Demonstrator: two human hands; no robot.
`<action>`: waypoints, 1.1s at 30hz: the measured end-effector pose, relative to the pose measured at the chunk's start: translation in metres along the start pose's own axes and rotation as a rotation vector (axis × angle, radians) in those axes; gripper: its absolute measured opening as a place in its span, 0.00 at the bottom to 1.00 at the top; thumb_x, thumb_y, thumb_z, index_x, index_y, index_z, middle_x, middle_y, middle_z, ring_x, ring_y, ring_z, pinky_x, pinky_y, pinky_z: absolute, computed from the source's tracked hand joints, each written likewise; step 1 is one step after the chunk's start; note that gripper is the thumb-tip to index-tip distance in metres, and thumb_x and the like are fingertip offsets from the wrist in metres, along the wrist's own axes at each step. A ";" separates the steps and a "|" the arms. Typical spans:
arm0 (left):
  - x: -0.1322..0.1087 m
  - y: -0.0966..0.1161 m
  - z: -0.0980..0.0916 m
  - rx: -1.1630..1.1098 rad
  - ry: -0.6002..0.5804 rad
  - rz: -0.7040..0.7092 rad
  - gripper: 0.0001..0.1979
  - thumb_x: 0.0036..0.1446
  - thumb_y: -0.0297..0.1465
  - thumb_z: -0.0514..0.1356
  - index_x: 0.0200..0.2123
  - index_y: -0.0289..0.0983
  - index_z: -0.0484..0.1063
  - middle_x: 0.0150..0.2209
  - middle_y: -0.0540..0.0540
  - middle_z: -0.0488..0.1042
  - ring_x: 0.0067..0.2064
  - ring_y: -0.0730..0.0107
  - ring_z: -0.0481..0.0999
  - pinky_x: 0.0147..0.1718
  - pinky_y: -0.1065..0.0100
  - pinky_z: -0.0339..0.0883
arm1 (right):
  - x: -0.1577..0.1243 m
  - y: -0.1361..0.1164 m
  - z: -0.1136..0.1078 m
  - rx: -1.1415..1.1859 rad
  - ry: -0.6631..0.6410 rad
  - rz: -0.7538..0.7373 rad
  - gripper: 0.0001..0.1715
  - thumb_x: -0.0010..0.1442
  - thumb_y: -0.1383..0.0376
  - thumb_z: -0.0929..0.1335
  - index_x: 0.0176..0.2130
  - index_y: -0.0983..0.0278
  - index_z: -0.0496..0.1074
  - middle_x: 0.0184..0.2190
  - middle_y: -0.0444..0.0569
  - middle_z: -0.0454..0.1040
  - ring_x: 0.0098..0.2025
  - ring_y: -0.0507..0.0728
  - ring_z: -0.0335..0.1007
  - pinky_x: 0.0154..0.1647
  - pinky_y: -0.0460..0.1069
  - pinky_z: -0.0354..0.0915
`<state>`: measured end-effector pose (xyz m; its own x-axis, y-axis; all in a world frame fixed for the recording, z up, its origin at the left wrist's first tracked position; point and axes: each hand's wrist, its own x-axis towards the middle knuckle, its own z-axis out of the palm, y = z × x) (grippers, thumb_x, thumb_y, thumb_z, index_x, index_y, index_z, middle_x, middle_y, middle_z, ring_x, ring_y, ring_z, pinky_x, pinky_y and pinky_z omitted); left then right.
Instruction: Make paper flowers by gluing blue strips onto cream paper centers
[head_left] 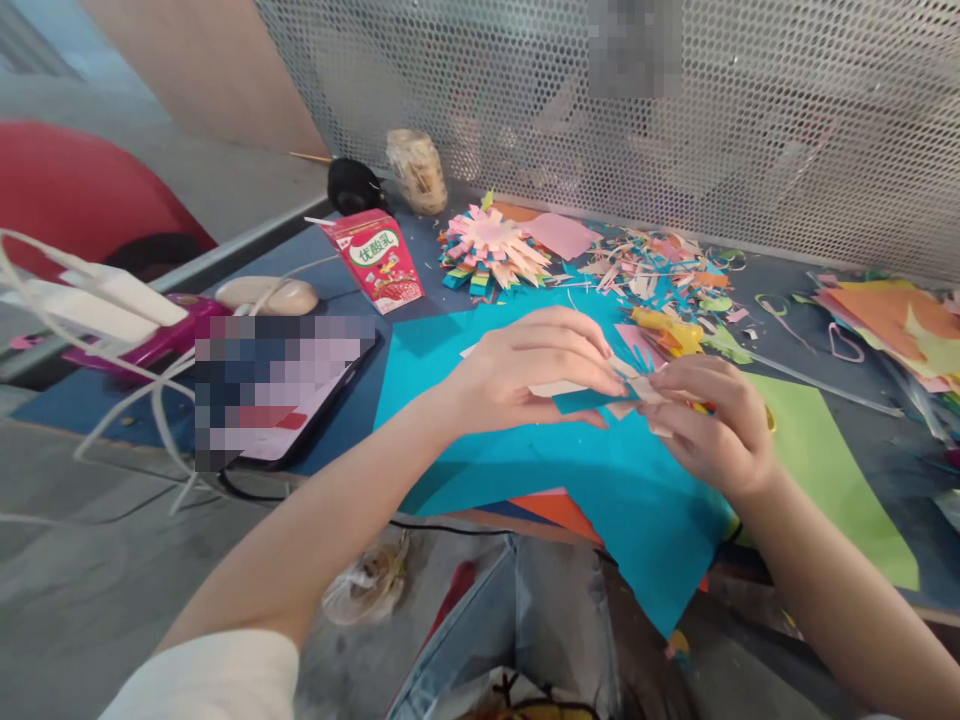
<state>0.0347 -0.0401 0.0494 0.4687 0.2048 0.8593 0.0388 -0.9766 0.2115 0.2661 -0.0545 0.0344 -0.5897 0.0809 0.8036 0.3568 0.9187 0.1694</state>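
My left hand (536, 365) is closed on a folded blue and pale paper strip (589, 400), thumb below and fingers above. From the right, my right hand (712, 415) pinches the strip's other end, where thin cut slits seem to show. Both hands are just above a large blue paper sheet (465, 460) that hangs over the table's front edge. Small yellow and red bits show under my right hand; I cannot make out what they belong to. Beyond the hands sits a layered fringed paper flower (491, 245) in pink, cream, blue and green.
Paper scraps (660, 270) lie in a heap near the perforated metal panel (750, 120). Left of the flower stands a red drink carton (379, 260), with a phone (300, 420) and white cables nearer me. Green paper (832, 470) and stacked coloured sheets (900, 320) lie rightward, past a yellow glue gun-like object (671, 330).
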 end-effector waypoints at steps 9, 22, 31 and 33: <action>-0.004 0.002 0.001 0.100 -0.093 0.000 0.09 0.61 0.31 0.54 0.39 0.40 0.74 0.39 0.46 0.79 0.46 0.68 0.73 0.47 0.64 0.68 | 0.002 -0.003 -0.001 0.029 -0.040 0.022 0.10 0.56 0.72 0.66 0.38 0.58 0.68 0.45 0.48 0.71 0.44 0.56 0.69 0.40 0.54 0.72; -0.006 0.000 0.000 0.315 -0.104 0.044 0.08 0.59 0.33 0.57 0.38 0.45 0.76 0.40 0.49 0.77 0.47 0.70 0.71 0.46 0.67 0.67 | 0.003 -0.006 0.001 0.117 -0.050 0.071 0.13 0.56 0.74 0.65 0.40 0.58 0.68 0.44 0.48 0.71 0.43 0.55 0.69 0.40 0.53 0.72; -0.008 0.000 0.002 0.387 -0.109 0.040 0.07 0.59 0.34 0.58 0.38 0.45 0.77 0.39 0.49 0.77 0.46 0.70 0.72 0.44 0.67 0.67 | 0.000 -0.006 0.002 0.097 -0.035 0.116 0.16 0.56 0.74 0.66 0.42 0.56 0.68 0.45 0.47 0.71 0.43 0.55 0.69 0.42 0.53 0.71; -0.008 0.000 0.002 0.377 -0.109 0.053 0.08 0.59 0.33 0.57 0.38 0.44 0.77 0.39 0.49 0.77 0.46 0.70 0.72 0.44 0.66 0.68 | 0.000 -0.007 0.002 0.100 -0.040 0.117 0.16 0.57 0.74 0.66 0.43 0.56 0.68 0.45 0.47 0.71 0.43 0.55 0.69 0.42 0.53 0.71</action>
<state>0.0327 -0.0419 0.0422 0.5685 0.1653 0.8059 0.3241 -0.9454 -0.0346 0.2627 -0.0599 0.0320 -0.5776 0.2031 0.7906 0.3517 0.9360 0.0165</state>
